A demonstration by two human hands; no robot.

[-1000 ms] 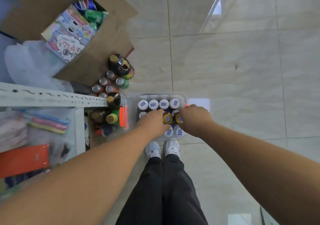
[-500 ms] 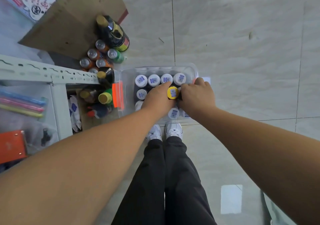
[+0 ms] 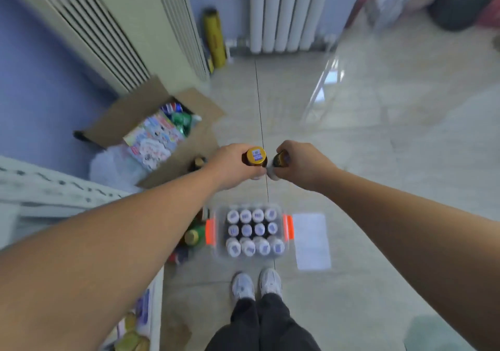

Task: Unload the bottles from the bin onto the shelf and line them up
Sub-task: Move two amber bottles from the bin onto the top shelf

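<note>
- Right at the bottom are two white shoes [image 3: 243, 285] and black trousers [image 3: 259, 326], standing on a pale tiled floor [image 3: 378, 161].
- Just past the toes sits the bin [image 3: 220, 254]. It is see-through with orange clips on its sides.
- The bin is full of white-capped bottles [image 3: 253, 231], standing up in three rows of four.
- Just to the left of the bin is a green bottle [image 3: 192, 237] with a yellow top, down by the shelf [image 3: 54, 191].
- The shelf is white metal and runs along the left side.
- Higher up, both arms reach out over the bin.
- The left hand [image 3: 232, 165] is wrapped round a yellow-capped bottle [image 3: 255, 157] with a small sticker on top.
- The right hand [image 3: 303, 162] is wrapped round a second bottle [image 3: 280, 159], which also has a yellow cap.
- The two hands are side by side and very close, so the two bottles nearly touch.
- Past the left hand is an open cardboard box [image 3: 130, 112] with bright packets inside.
- Far away, against the blue wall, are a yellow roll [image 3: 215, 39] and a white radiator [image 3: 286, 9].
</note>
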